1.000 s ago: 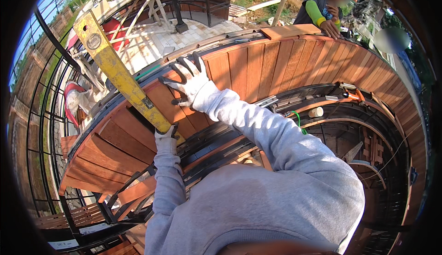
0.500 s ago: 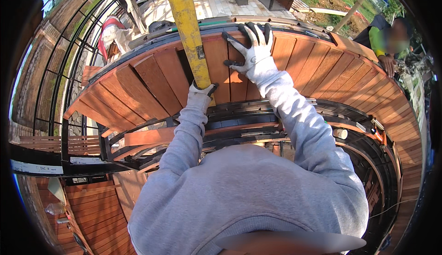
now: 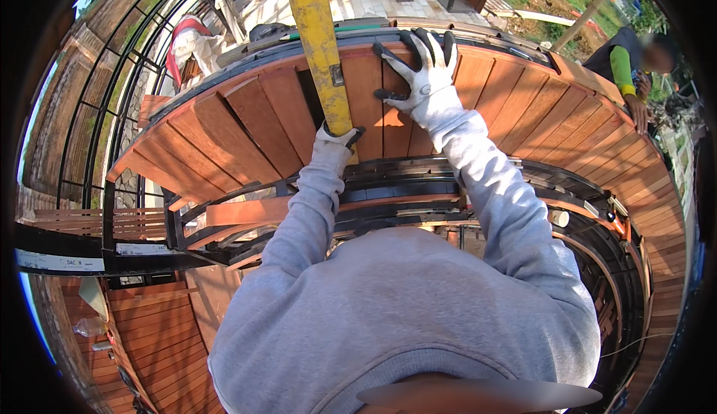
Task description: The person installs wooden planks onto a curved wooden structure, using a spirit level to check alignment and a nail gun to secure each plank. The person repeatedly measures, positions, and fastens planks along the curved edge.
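Note:
A long, scuffed yellow spirit level [image 3: 317,40] lies across a curved row of reddish-brown wooden planks [image 3: 364,89], pointing away from me. My left hand [image 3: 334,145], in a white glove with dark fingertips, is closed around the near end of the level, by the planks' inner edge. Flat on the planks just right of the level rests my right hand [image 3: 427,78], gloved alike, its fingers spread toward the outer edge. A dark gap shows between planks along the level's left side. Left of that gap, several planks lie slightly askew with narrow gaps between them.
Black metal framing [image 3: 403,192] curves below the planks on my side. A loose board [image 3: 250,212] lies on it at left. At far right a co-worker's hand [image 3: 638,111] is at the outer plank edge. A white and red bundle [image 3: 196,48] sits beyond the planks.
The scene has shifted slightly rightward and upward in the view. Both my hands and the level keep their places on the planks. The co-worker at right has moved their arms.

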The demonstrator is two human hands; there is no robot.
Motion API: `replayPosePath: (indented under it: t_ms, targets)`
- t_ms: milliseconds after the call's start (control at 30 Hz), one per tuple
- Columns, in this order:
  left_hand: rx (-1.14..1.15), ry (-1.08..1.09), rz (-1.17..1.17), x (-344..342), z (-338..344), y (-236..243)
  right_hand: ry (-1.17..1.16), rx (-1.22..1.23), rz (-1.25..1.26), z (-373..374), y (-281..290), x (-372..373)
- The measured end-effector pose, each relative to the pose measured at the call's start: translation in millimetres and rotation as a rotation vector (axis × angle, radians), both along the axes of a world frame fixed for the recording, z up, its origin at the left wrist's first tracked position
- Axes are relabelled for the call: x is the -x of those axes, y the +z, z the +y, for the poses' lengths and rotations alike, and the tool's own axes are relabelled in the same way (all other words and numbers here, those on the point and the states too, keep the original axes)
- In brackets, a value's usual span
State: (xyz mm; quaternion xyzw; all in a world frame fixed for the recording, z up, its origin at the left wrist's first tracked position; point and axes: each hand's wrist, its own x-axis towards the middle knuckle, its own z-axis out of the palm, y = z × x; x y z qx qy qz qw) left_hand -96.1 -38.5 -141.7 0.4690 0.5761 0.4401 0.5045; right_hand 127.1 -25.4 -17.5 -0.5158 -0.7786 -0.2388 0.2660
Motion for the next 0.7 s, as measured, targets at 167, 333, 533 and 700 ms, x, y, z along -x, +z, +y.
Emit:
replayPosePath:
  t_ms: [167, 333, 533, 700]
  targets:
    - [-0.002, 0.006, 0.009, -3, -4, 5, -0.019, 0.095, -0.037, -3, 4, -1]
    - [0.009, 0.012, 0.006, -3, 0, -2, -0.017, 0.007, -0.007, -1, 0, 0]
    - [0.028, -0.026, 0.002, 1, 2, -4, -0.009, 0.001, -0.005, -2, 1, 2]
    - [-0.021, -0.045, 0.040, 3, 3, -7, -0.024, 0.023, 0.002, -7, 7, 4]
